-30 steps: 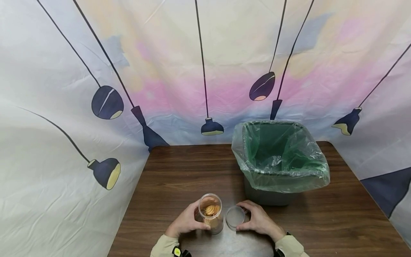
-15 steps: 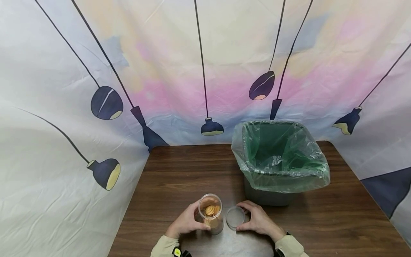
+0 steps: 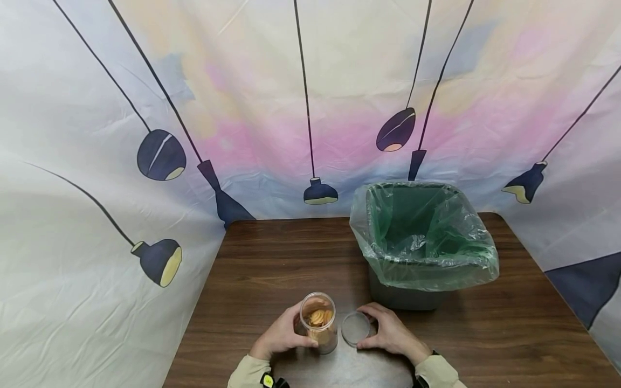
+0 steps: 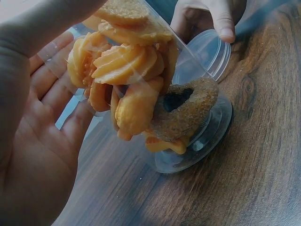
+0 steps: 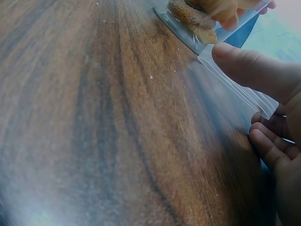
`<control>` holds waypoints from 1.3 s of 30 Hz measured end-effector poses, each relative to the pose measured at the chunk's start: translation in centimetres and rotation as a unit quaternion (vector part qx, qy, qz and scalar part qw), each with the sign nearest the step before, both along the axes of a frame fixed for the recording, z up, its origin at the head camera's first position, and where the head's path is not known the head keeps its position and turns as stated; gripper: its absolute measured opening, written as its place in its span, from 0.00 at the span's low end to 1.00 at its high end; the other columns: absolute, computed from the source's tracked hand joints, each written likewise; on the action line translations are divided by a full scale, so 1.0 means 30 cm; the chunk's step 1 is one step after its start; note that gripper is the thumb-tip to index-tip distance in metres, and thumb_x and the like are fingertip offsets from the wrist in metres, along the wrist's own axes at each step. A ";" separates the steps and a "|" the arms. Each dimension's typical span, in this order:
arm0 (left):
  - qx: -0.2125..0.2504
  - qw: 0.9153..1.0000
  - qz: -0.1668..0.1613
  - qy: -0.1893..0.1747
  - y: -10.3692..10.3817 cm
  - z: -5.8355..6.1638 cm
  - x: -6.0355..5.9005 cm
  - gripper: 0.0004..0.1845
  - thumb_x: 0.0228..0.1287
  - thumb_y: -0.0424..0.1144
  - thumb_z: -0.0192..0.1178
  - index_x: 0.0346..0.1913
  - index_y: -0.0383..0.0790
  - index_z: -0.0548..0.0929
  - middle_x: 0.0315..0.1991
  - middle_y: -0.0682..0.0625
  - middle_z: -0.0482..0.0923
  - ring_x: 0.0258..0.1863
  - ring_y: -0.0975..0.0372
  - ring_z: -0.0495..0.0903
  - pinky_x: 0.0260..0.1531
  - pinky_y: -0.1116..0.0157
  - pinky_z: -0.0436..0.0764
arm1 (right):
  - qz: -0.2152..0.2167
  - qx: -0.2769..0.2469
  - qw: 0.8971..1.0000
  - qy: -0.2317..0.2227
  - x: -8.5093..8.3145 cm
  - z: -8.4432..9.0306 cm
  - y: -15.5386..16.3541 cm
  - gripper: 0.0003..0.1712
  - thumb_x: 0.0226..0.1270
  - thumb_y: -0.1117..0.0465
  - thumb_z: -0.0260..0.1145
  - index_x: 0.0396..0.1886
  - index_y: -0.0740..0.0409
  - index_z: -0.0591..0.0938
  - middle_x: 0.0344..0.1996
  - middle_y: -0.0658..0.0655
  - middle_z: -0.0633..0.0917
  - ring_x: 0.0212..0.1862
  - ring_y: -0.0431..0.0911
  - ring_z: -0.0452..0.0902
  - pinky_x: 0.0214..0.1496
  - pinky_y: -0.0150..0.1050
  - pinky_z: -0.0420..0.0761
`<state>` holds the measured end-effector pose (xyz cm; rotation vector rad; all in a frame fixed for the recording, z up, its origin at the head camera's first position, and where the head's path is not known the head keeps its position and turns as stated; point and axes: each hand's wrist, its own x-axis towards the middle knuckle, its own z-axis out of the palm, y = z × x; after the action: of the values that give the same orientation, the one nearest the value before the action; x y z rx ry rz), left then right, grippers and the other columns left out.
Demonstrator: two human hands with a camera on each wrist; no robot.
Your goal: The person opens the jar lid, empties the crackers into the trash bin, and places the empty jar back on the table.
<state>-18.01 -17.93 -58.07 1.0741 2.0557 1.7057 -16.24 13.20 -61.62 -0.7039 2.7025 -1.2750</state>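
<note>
A clear plastic jar of orange cookies stands uncapped on the brown wooden table near its front edge. My left hand wraps round the jar; the cookies fill the left wrist view. Just right of the jar, my right hand pinches the clear round lid by its rim, low over the table. In the right wrist view the thumb presses on the lid's edge.
A grey bin with a green plastic liner stands at the back right of the table, just behind my right hand. A printed cloth backdrop closes off the back and left sides.
Hardly anything moves: the lid in my right hand has tipped a little and shifted slightly. The left hand and jar stay put.
</note>
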 end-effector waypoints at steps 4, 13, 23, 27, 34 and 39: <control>0.001 1.000 0.001 0.006 0.002 -0.001 -0.001 0.43 0.48 0.33 0.76 0.69 0.42 0.67 0.65 0.45 0.72 0.64 0.60 0.71 0.65 0.69 0.67 | 0.001 0.006 1.000 0.006 0.000 0.001 -0.003 0.43 0.41 0.39 0.80 0.57 0.52 0.79 0.49 0.46 0.79 0.42 0.37 0.76 0.41 0.33 0.79; 0.005 0.999 0.000 0.034 0.008 0.037 0.016 0.43 0.46 0.27 0.75 0.67 0.33 0.67 0.63 0.39 0.73 0.63 0.62 0.72 0.65 0.70 0.67 | 0.005 0.028 0.999 0.041 0.003 0.000 -0.008 0.42 0.41 0.39 0.80 0.57 0.52 0.80 0.49 0.47 0.79 0.46 0.39 0.77 0.45 0.35 0.80; -0.004 1.000 0.012 0.012 0.017 0.077 0.033 0.42 0.47 0.28 0.75 0.67 0.36 0.68 0.63 0.41 0.74 0.62 0.62 0.72 0.64 0.70 0.68 | 0.002 0.057 0.995 0.083 0.005 0.001 -0.011 0.42 0.42 0.40 0.80 0.57 0.55 0.80 0.50 0.48 0.79 0.49 0.44 0.78 0.49 0.39 0.80; -0.004 1.000 0.004 0.019 0.009 0.029 0.016 0.43 0.47 0.29 0.75 0.69 0.39 0.67 0.64 0.43 0.72 0.63 0.61 0.72 0.64 0.69 0.68 | 0.000 0.073 0.993 0.091 0.010 0.002 -0.014 0.43 0.43 0.39 0.79 0.57 0.56 0.80 0.50 0.50 0.79 0.49 0.46 0.78 0.49 0.41 0.80; 0.007 1.000 -0.011 0.026 0.005 0.001 0.000 0.43 0.50 0.33 0.75 0.70 0.41 0.65 0.66 0.45 0.71 0.64 0.60 0.71 0.65 0.68 0.68 | -0.003 0.086 0.994 0.070 0.012 0.003 -0.016 0.44 0.43 0.38 0.79 0.59 0.55 0.79 0.52 0.49 0.78 0.51 0.46 0.77 0.51 0.42 0.80; 0.009 1.000 -0.005 0.024 0.002 -0.005 -0.001 0.43 0.49 0.34 0.75 0.70 0.41 0.66 0.65 0.45 0.72 0.64 0.61 0.71 0.65 0.69 0.67 | 0.002 0.091 0.994 0.068 0.009 0.005 -0.016 0.44 0.44 0.38 0.78 0.59 0.56 0.79 0.52 0.50 0.77 0.51 0.46 0.77 0.51 0.41 0.80</control>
<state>-18.03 -17.86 -58.21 1.1399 2.0627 1.7130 -15.97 12.72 -61.48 -0.8005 2.8756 -0.9966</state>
